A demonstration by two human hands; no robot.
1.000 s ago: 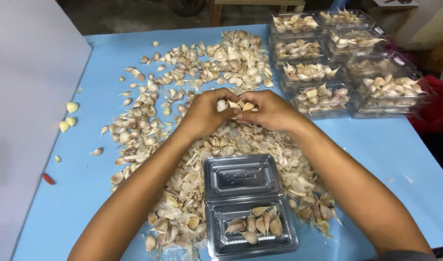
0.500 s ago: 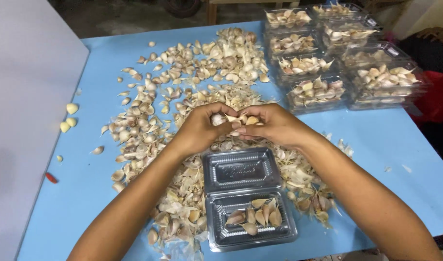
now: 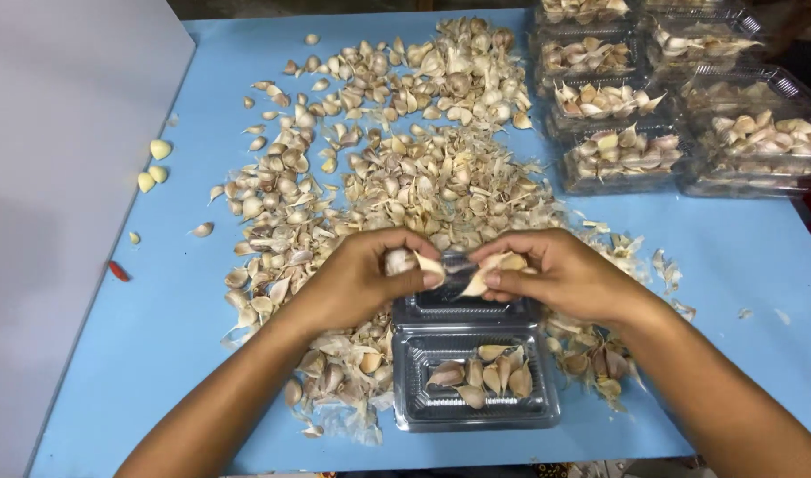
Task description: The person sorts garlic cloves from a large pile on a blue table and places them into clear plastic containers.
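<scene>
Gripping: left hand (image 3: 357,283) pinches a garlic piece (image 3: 400,261) between thumb and fingers; right hand (image 3: 560,276) pinches another piece (image 3: 487,273) the same way. Both sets of fingers are closed on the garlic, the two pieces nearly touching.
Where the garlic is: held in the air just above the raised lid (image 3: 463,301) of the open box (image 3: 476,379), near the front edge of the tabletop (image 3: 760,292).
Open box: clear plastic, hinged, lid folded back toward the pile; its tray holds a handful of unpeeled cloves (image 3: 485,376) and has a good deal of room left.
Pile (image 3: 397,168): loose cloves and papery skins spread across the middle of the tabletop, reaching from the far edge down to both sides of the open box.
Filled boxes (image 3: 662,106): a cluster of clear boxes at the far right corner, each full of cloves and seemingly shut, set side by side in rows.
Done so far, as I judge it: several boxes look packed, and the open one is only begun.
Left to do, as I judge it: most of the pile is unsorted, so much remains.
Peeled cloves (image 3: 154,164): a few pale yellow ones lie apart by the left edge.
Red bit (image 3: 118,271): a small red scrap at the left edge; what it is I cannot tell.
</scene>
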